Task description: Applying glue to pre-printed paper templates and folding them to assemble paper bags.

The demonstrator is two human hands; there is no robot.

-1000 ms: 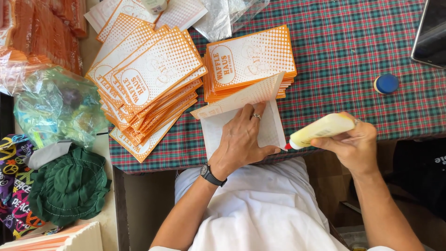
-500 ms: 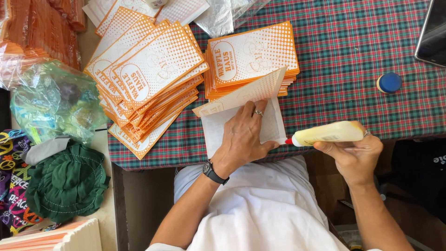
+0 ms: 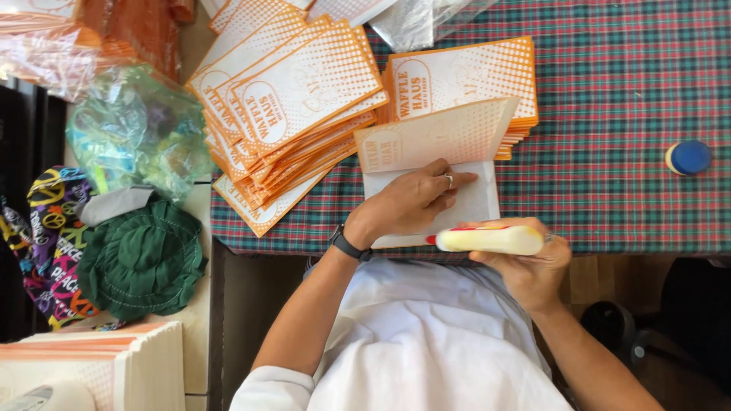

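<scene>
On the plaid tabletop (image 3: 624,114), left hand (image 3: 407,204) pins an open paper bag (image 3: 434,167) flat while right-hand fingers (image 3: 533,259) grip a glue bottle (image 3: 487,239), whose red tip could smear adhesive beyond the bag's near edge.

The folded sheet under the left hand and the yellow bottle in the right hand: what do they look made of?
The folded sheet looks like thin matte paper, creased flat. The yellow bottle looks like smooth, slightly glossy plastic, probably soft.

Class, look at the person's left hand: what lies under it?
Under the left hand lies a white paper bag on the plaid tablecloth, its orange-printed flap folded up. The part of the bag beneath the palm is covered. The right hand holds a glue bottle.
</scene>
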